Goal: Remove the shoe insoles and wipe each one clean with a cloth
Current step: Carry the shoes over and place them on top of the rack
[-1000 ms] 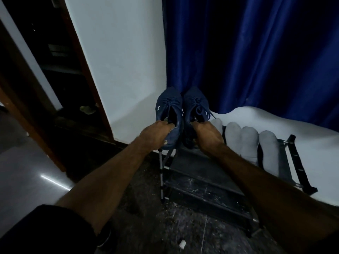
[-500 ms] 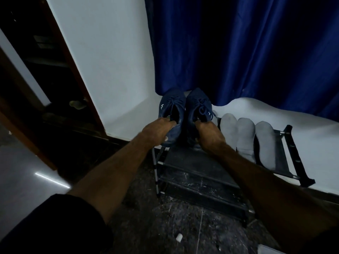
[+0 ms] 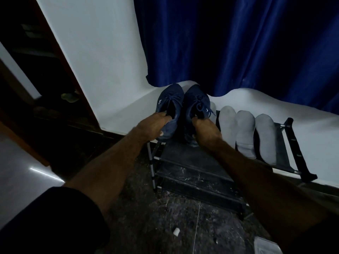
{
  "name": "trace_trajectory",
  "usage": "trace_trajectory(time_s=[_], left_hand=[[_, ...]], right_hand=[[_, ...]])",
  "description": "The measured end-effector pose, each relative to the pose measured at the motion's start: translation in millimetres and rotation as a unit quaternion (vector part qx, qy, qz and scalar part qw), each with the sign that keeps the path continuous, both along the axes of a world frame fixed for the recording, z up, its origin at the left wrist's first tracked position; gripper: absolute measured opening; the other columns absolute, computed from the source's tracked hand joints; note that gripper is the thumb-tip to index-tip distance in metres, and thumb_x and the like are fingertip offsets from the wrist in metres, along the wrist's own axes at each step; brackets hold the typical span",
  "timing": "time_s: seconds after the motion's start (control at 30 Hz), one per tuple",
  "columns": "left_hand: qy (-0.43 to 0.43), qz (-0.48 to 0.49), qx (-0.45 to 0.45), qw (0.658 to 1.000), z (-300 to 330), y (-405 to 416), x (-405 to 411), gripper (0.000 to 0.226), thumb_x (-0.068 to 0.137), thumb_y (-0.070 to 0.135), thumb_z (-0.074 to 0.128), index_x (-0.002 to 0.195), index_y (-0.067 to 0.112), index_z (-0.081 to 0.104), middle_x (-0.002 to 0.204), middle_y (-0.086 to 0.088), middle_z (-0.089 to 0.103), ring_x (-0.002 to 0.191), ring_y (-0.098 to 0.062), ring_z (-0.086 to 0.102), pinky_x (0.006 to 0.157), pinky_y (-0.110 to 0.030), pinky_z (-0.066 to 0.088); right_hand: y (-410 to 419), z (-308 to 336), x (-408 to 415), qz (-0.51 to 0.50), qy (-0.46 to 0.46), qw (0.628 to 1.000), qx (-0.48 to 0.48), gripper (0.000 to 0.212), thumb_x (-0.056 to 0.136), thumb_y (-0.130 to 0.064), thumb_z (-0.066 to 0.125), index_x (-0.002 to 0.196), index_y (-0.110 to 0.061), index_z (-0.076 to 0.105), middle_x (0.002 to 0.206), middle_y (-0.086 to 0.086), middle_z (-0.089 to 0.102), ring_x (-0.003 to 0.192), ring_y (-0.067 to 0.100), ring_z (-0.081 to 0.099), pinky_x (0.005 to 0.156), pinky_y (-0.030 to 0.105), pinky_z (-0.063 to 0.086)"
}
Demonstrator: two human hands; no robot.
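- Right now I have both hands on a pair of navy shoes standing at the left end of the rack's (image 3: 282, 154) top shelf, toes toward the wall.
- My left hand (image 3: 151, 126) holds the left shoe (image 3: 169, 107) at its collar: fingers hooked into the opening, thumb down the outside of the heel.
- My right hand (image 3: 205, 130) holds the right shoe (image 3: 197, 103) the same way, fingers tucked into its mouth below the laces.
- Both grips are clenched on the shoes; neither is empty.
- Just right of the pair, four grey insoles (image 3: 244, 132) lie side by side on the same shelf, one mostly hidden behind the right shoe.
- I judge this as the removal step for this pair; the openings are too dark to tell whether insoles sit inside.
- Next I would need to free one hand, reach deep to the heel, pinch the insole's edge and peel it out while the other hand steadies the shoe.
- No cloth shows clearly; a pale object (image 3: 266, 245) lies on the floor at lower right, too dim to identify.
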State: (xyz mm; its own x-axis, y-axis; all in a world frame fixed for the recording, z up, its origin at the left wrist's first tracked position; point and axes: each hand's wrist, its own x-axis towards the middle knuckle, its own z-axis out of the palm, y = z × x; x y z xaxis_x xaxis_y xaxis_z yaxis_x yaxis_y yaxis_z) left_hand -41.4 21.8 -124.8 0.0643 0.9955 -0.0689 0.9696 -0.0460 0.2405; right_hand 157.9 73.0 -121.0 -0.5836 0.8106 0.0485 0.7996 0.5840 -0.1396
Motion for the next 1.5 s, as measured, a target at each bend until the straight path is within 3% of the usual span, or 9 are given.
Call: trace_trajectory(time_s=[0.1, 0.27, 0.6, 0.77, 0.97, 1.17, 1.5], left_hand=[[-0.019, -0.007, -0.003, 1.0, -2.4, 0.9, -4.7, 0.06, 0.093, 0.012, 0.054, 0.146, -0.003, 0.029, 0.146, -0.025, 0.035, 0.135, -0.036, 0.034, 0.109, -0.032, 0.021], [-0.008, -0.013, -0.015, 1.0, -6.6, 7.5, -12.3, 0.066, 0.094, 0.007, 0.058, 0.149, 0.001, 0.023, 0.151, -0.021, 0.028, 0.14, -0.033, 0.027, 0.112, -0.027, 0.016], [0.003, -0.032, -0.02, 0.999, -1.0, 20.9, -11.7, 0.054, 0.087, 0.0, 0.061, 0.137, -0.002, 0.042, 0.12, -0.02, 0.047, 0.115, -0.032, 0.044, 0.086, -0.023, 0.028], [0.006, -0.038, -0.032, 0.999, 1.9, 25.7, -9.5, 0.044, 0.084, 0.0, 0.063, 0.125, -0.004, 0.05, 0.103, -0.011, 0.042, 0.1, -0.029, 0.047, 0.074, -0.024, 0.027], [0.011, -0.027, -0.025, 0.999, 0.9, 25.9, -5.0, 0.053, 0.087, 0.004, 0.063, 0.136, -0.001, 0.043, 0.12, -0.019, 0.046, 0.111, -0.028, 0.045, 0.076, -0.02, 0.025], [0.024, -0.017, 0.002, 1.0, -0.7, 21.3, 0.2, 0.045, 0.085, 0.002, 0.063, 0.127, -0.001, 0.046, 0.119, -0.019, 0.047, 0.109, -0.03, 0.047, 0.078, -0.025, 0.03], [0.056, 0.012, 0.053, 0.997, -1.4, 5.2, 11.5, 0.054, 0.087, 0.012, 0.064, 0.136, 0.008, 0.04, 0.13, -0.015, 0.044, 0.12, -0.031, 0.043, 0.096, -0.042, 0.042]], right_hand=[[1.4, -2.4, -2.3, -0.002, 0.005, 1.0, 0.005, 0.042, 0.092, -0.006, 0.057, 0.133, -0.005, 0.047, 0.126, 0.019, 0.058, 0.115, 0.033, 0.056, 0.093, 0.038, 0.047], [4.8, -1.3, -3.5, -0.001, 0.004, 1.0, 0.001, 0.042, 0.091, -0.006, 0.059, 0.132, -0.006, 0.049, 0.124, 0.018, 0.06, 0.114, 0.031, 0.057, 0.091, 0.036, 0.048], [14.1, 1.1, -5.4, 0.012, -0.003, 1.0, -0.016, 0.043, 0.089, -0.006, 0.06, 0.131, -0.004, 0.048, 0.127, 0.019, 0.057, 0.118, 0.033, 0.054, 0.094, 0.038, 0.045], [20.1, 2.4, -5.9, 0.015, -0.008, 1.0, -0.024, 0.042, 0.089, -0.005, 0.061, 0.13, -0.004, 0.05, 0.128, 0.019, 0.057, 0.119, 0.032, 0.054, 0.097, 0.037, 0.044], [21.5, -0.2, -7.2, 0.015, -0.005, 1.0, -0.021, 0.042, 0.089, -0.005, 0.062, 0.13, -0.004, 0.051, 0.128, 0.02, 0.058, 0.118, 0.033, 0.054, 0.096, 0.038, 0.045], [21.9, -1.8, -7.0, 0.02, -0.005, 1.0, -0.02, 0.047, 0.086, -0.007, 0.065, 0.13, -0.002, 0.047, 0.129, 0.021, 0.055, 0.12, 0.035, 0.051, 0.098, 0.039, 0.043], [13.4, -4.9, -3.7, 0.015, 0.0, 1.0, 0.009, 0.059, 0.087, -0.01, 0.065, 0.138, -0.005, 0.036, 0.138, 0.021, 0.043, 0.129, 0.035, 0.039, 0.106, 0.04, 0.034]])
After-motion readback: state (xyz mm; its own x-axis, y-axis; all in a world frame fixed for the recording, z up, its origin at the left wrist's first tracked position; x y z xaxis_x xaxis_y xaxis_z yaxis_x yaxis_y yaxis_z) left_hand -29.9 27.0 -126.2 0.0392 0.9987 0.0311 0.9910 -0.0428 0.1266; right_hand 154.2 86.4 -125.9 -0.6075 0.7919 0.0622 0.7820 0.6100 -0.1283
